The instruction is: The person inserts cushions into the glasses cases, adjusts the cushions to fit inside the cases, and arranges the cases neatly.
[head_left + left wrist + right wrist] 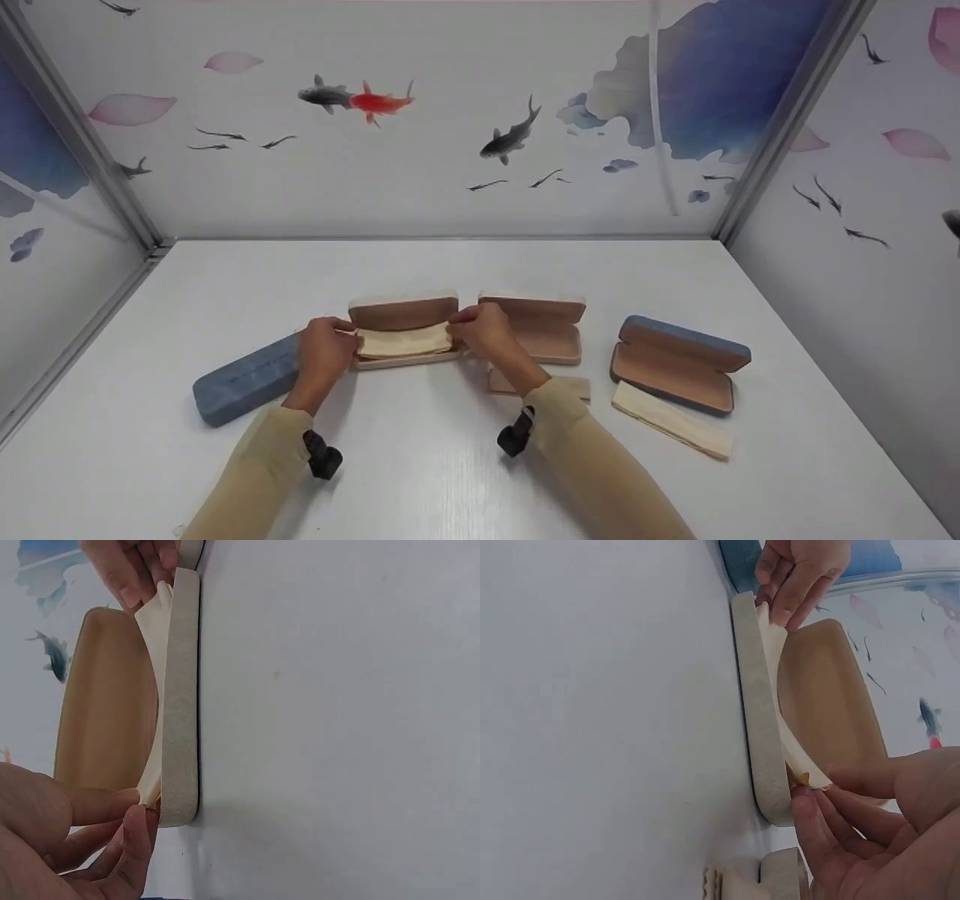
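Left hand (328, 351) and right hand (486, 331): we're pinching opposite ends of the folded cream cloth (405, 341), in the leftmost open glasses case (409, 363). Likely the laying-in step; next calls for tucking both ends down evenly.

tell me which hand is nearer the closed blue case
Left. In the head view, the left hand partly covers one end of the closed blue case; the right hand is farther off, at the far end of the held cream cloth.
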Demonstrator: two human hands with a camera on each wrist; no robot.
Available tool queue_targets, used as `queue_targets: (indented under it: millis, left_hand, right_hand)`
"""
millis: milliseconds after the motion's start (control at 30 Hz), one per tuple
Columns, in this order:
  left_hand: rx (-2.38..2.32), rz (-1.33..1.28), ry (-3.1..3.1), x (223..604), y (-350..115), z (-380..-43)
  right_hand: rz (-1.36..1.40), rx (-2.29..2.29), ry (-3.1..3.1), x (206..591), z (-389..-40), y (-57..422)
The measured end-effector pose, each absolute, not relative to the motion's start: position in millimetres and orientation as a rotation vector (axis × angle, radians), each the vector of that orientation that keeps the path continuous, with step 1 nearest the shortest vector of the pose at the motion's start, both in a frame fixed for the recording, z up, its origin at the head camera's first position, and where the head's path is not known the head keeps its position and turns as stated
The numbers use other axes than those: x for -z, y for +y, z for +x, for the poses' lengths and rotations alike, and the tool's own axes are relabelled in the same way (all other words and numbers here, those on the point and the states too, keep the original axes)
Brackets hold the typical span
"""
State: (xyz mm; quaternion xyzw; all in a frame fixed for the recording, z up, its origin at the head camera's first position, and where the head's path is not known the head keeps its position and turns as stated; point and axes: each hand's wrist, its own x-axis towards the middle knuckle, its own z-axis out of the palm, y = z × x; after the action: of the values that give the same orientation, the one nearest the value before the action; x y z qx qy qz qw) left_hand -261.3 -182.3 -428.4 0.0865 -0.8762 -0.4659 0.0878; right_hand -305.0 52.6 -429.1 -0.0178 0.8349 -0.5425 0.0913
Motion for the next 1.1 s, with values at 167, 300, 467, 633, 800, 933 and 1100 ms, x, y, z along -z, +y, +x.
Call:
queue_targets:
  millis: [167,300,467,633,800,933,1100]
  left_hand:
    - [1.38,0.26,-2.593,428.7,-182.9,-257.5]
    - [1.404,0.333,-2.601,425.4,-181.2,-256.8]
    - [1.402,0.417,-2.499,420.5,-179.2,-257.4]
    - [1.352,0.416,-2.508,415.4,-178.9,-258.1]
    - [1.403,0.476,-2.593,406.0,-179.8,-259.9]
    - [1.477,0.579,-2.67,400.1,-180.2,-262.4]
    - [1.526,0.568,-2.824,395.1,-179.9,-265.3]
  right_hand:
    - [-0.06,1.633,2.462,425.9,-299.2,59.1]
    - [0.001,1.632,2.478,422.2,-294.3,65.3]
    - [0.051,1.654,2.442,416.2,-290.2,66.8]
    - [0.096,1.658,2.372,410.8,-290.2,65.3]
    - [0.09,1.671,2.275,404.8,-293.0,63.6]
    - [0.045,1.658,2.237,401.7,-294.7,61.0]
    - [0.017,1.669,2.177,399.5,-298.2,55.2]
